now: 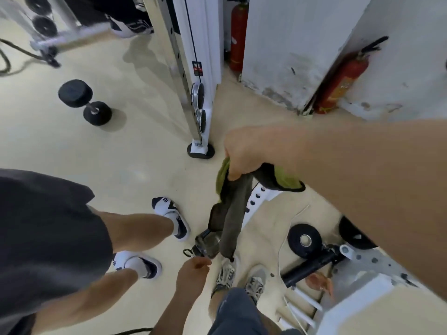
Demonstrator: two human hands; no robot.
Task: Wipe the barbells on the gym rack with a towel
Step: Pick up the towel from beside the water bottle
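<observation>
My right hand [242, 155] reaches in from the right and is shut on the top of a green and grey towel [232, 213], which hangs down in a long fold. My left hand [193, 269] is low in the middle with its fingers curled, right beside a dark see-through bottle [206, 241]; whether it holds the bottle is unclear. A black barbell [312, 264] with a black plate [304, 240] sits low on the white perforated rack [256, 197] at the lower right, below the towel.
Another person in dark shorts, white socks and dark slides [179, 226] stands close on the left. A black dumbbell [84, 102] lies on the beige floor. A white machine post [200, 131] stands ahead. Two red fire extinguishers [341, 85] lean at the wall.
</observation>
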